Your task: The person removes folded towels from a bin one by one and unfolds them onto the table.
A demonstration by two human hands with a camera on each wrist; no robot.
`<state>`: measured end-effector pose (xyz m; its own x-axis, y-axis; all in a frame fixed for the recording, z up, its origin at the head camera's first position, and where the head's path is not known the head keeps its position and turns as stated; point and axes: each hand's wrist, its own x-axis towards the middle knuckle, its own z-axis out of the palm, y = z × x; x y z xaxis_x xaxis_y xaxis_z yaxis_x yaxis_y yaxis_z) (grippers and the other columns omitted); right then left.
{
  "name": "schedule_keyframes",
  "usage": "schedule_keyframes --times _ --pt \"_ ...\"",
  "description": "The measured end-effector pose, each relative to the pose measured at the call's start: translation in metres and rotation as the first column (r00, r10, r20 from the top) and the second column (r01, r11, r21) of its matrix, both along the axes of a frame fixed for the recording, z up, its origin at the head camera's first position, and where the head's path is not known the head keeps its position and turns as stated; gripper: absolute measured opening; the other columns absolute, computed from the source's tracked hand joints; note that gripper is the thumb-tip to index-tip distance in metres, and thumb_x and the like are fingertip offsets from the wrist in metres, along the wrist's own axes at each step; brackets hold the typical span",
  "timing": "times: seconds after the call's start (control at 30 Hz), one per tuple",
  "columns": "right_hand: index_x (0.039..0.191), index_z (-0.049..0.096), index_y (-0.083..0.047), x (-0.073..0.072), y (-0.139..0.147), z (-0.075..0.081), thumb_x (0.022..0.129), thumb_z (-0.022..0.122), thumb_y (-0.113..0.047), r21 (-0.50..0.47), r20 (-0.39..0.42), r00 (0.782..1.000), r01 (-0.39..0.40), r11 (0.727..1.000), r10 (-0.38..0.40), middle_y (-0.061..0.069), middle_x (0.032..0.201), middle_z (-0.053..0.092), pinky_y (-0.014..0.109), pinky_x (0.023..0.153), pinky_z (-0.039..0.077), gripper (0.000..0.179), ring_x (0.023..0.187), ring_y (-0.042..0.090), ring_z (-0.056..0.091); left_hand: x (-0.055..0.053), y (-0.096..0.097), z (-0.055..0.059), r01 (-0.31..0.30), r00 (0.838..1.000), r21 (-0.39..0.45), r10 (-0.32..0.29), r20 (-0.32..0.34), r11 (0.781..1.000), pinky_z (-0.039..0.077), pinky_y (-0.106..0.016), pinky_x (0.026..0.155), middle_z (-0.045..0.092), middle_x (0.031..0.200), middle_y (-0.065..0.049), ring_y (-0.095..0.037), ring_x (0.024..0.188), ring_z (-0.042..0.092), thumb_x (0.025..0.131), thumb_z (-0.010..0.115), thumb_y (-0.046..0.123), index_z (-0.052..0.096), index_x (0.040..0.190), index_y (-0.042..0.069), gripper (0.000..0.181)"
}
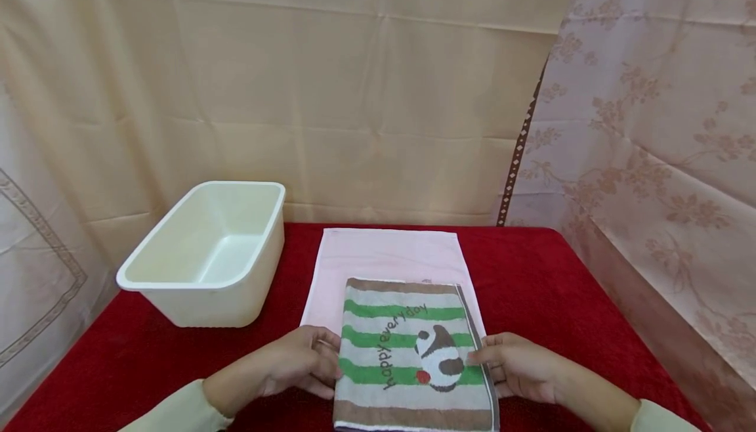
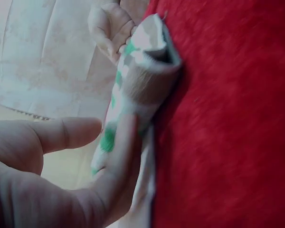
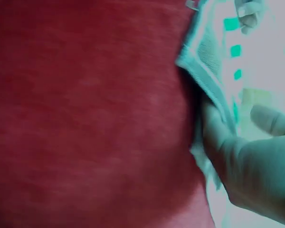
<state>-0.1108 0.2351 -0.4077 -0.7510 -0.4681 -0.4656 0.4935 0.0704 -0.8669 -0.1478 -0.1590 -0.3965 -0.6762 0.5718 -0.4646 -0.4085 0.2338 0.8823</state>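
Observation:
A folded towel (image 1: 401,402) with green, white and brown stripes, a panda and the words "happy everyday" lies partly over a flat pale pink towel (image 1: 390,255). My left hand (image 1: 298,361) is at its left edge; the left wrist view has straight fingers (image 2: 116,161) against the side and the thumb standing off. At the opposite edge is my right hand (image 1: 525,367), its thumb reaching over the dark border. Seen from the right wrist, the fingers (image 3: 216,128) go under the edge, partly hidden, with the thumb raised above the cloth.
On the left of the red cloth-covered table (image 1: 531,274) stands a deep cream plastic basin (image 1: 218,301), with nothing visible inside. A beige curtain (image 1: 354,90) hangs behind, and a flowered curtain (image 1: 667,123) borders the right side.

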Motion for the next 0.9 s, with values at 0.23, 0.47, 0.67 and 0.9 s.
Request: schedule_keyframes --times 0.23,0.47,0.67,0.9 --pt "0.127 0.058 0.008 -0.033 0.002 0.005 0.102 0.057 -0.016 0.044 -0.053 0.994 0.100 0.994 -0.098 0.017 0.112 0.074 0.046 0.093 0.058 0.035 0.102 0.028 0.072 -0.027 0.011 0.008 -0.115 0.993 -0.087 0.111 -0.044 0.990 0.063 -0.046 0.076 0.070 0.107 -0.020 -0.029 0.086 0.073 0.093 0.067 0.002 0.048 0.130 -0.008 0.043" --pt "0.125 0.063 0.008 -0.059 0.000 -0.006 0.103 0.055 -0.011 0.094 -0.066 0.989 0.137 0.986 -0.131 0.014 0.109 0.075 0.046 0.088 0.059 0.030 0.098 0.025 0.072 -0.049 0.030 0.000 -0.217 0.974 -0.123 0.205 -0.099 0.968 0.063 -0.046 0.074 0.067 0.109 -0.021 -0.030 0.089 0.073 0.094 0.067 0.003 0.046 0.132 -0.009 0.046" --pt "0.128 0.060 0.006 -0.057 -0.003 -0.007 0.101 0.060 -0.013 0.144 -0.046 0.988 0.153 0.978 -0.148 0.012 0.109 0.075 0.049 0.083 0.060 0.033 0.097 0.026 0.072 -0.055 0.037 -0.005 -0.242 0.967 -0.137 0.228 -0.112 0.961 0.063 -0.047 0.071 0.069 0.108 -0.020 -0.030 0.086 0.074 0.095 0.067 0.004 0.045 0.133 -0.006 0.046" --pt "0.135 0.051 0.006 -0.050 -0.008 -0.005 0.101 0.060 -0.013 0.163 -0.071 0.982 0.185 0.969 -0.176 0.013 0.110 0.073 0.052 0.082 0.060 0.040 0.097 0.028 0.072 -0.047 0.038 -0.007 -0.230 0.970 -0.130 0.215 -0.115 0.965 0.062 -0.051 0.068 0.069 0.108 -0.016 -0.031 0.087 0.074 0.093 0.068 0.002 0.041 0.138 -0.001 0.053"
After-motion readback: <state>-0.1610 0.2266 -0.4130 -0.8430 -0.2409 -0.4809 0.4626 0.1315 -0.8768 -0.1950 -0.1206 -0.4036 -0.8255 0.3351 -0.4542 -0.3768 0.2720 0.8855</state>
